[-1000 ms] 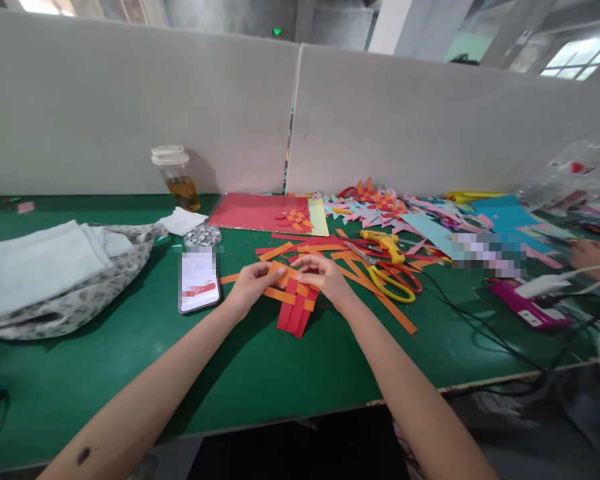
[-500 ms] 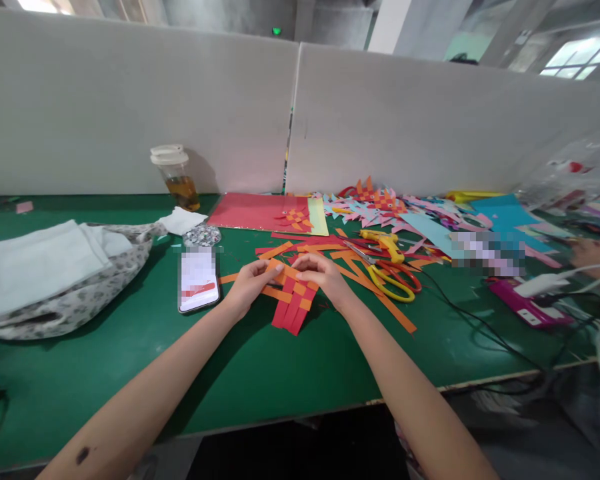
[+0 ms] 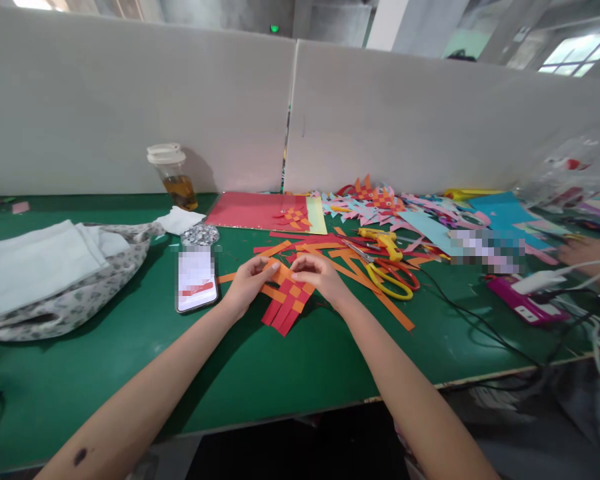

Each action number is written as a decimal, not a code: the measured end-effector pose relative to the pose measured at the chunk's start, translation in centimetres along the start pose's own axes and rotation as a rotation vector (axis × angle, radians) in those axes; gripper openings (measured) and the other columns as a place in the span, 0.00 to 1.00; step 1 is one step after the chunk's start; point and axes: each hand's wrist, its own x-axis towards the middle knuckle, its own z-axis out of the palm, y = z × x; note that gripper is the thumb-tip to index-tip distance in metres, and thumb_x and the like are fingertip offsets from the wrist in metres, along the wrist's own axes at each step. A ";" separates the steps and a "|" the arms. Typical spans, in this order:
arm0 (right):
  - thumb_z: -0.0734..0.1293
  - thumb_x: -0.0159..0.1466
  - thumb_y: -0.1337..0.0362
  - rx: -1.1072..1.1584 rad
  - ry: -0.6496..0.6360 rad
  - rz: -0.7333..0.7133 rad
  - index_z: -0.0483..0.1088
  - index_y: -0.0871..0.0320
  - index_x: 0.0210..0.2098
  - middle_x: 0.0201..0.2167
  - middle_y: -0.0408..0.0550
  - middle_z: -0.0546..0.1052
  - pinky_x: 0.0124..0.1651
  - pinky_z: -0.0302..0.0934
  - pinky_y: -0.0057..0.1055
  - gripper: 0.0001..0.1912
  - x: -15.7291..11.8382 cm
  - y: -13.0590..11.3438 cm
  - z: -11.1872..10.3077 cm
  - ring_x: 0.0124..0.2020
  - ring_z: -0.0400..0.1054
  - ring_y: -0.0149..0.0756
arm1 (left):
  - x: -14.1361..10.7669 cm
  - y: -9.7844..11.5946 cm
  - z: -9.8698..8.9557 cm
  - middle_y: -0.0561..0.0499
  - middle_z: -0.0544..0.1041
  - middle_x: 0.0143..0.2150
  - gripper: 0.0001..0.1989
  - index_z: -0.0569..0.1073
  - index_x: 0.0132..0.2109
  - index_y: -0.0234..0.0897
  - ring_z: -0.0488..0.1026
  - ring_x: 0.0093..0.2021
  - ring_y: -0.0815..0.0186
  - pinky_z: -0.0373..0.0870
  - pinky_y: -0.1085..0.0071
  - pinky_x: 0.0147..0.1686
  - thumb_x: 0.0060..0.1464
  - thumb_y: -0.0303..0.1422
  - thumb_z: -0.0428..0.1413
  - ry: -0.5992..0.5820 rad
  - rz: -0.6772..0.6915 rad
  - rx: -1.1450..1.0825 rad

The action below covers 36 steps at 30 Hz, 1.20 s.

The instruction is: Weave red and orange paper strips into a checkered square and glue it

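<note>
Red and orange paper strips woven into a checkered piece (image 3: 291, 299) are held up between my two hands, just above the green table. My left hand (image 3: 247, 283) pinches the upper left part, at an orange strip. My right hand (image 3: 321, 279) pinches the upper right part with thumb and fingers. Loose red strip ends hang toward me at the bottom, and orange ends stick out to the left. Behind the hands lie loose orange strips (image 3: 397, 312). To the right rest yellow-handled scissors (image 3: 393, 285) and a yellow glue gun (image 3: 387, 241).
Left of my hands lies a phone (image 3: 197, 280), with a cloth bundle (image 3: 70, 280) beyond. A cup of tea (image 3: 176, 179) stands by the partition. Red sheets (image 3: 250, 211) and paper scraps lie behind. A purple power strip (image 3: 525, 303) trails cables at right, near another person's hand (image 3: 587, 259).
The woven paper has turned slightly, its red ends swinging to the left. Both hands keep their pinch on it. The camera view has shifted a little.
</note>
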 end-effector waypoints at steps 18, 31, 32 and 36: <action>0.69 0.50 0.56 -0.079 0.093 0.016 0.67 0.55 0.22 0.21 0.39 0.68 0.31 0.57 0.30 0.10 -0.1 -0.4 0.2 0.26 0.63 0.31 | -0.1 0.2 -0.2 0.55 0.73 0.25 0.18 0.67 0.32 0.36 0.70 0.24 0.71 0.68 0.74 0.26 0.41 0.43 0.62 0.025 -0.038 -0.022; 0.70 0.48 0.54 -0.043 0.180 0.041 0.71 0.58 0.27 0.25 0.44 0.74 0.34 0.60 0.32 0.14 0.2 0.2 -0.2 0.29 0.68 0.35 | 0.1 0.0 0.0 0.47 0.75 0.42 0.24 0.69 0.47 0.38 0.73 0.42 0.64 0.70 0.72 0.37 0.41 0.38 0.63 0.079 0.003 -0.050; 0.70 0.47 0.53 -0.009 0.223 0.047 0.71 0.57 0.27 0.26 0.45 0.74 0.35 0.61 0.33 0.14 0.3 0.3 -0.3 0.30 0.68 0.35 | 0.2 0.0 0.0 0.47 0.75 0.43 0.25 0.69 0.47 0.37 0.73 0.43 0.64 0.70 0.72 0.39 0.41 0.37 0.63 0.069 -0.012 -0.065; 0.72 0.46 0.54 0.068 0.350 0.084 0.70 0.57 0.27 0.26 0.44 0.73 0.37 0.61 0.32 0.15 0.6 0.4 -0.5 0.31 0.68 0.35 | -0.1 0.0 0.2 0.47 0.76 0.42 0.21 0.72 0.43 0.36 0.73 0.42 0.63 0.69 0.70 0.41 0.40 0.36 0.64 0.018 -0.076 -0.041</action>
